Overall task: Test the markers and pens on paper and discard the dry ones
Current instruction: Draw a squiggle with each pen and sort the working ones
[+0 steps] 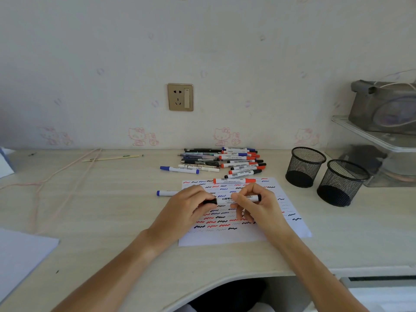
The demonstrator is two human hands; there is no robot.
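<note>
A blue marker [165, 193] is lying just left of the paper [243, 235]. Over the sheet, the left hand [191, 202] is pinching the black marker [233, 199] at its cap end while the right hand [254, 204] is gripping its barrel. Two mesh cups [305, 166] are sitting off right.

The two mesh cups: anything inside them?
Both mesh cups look empty; only dark bottoms show through the mesh. The near inner walls are hidden.
</note>
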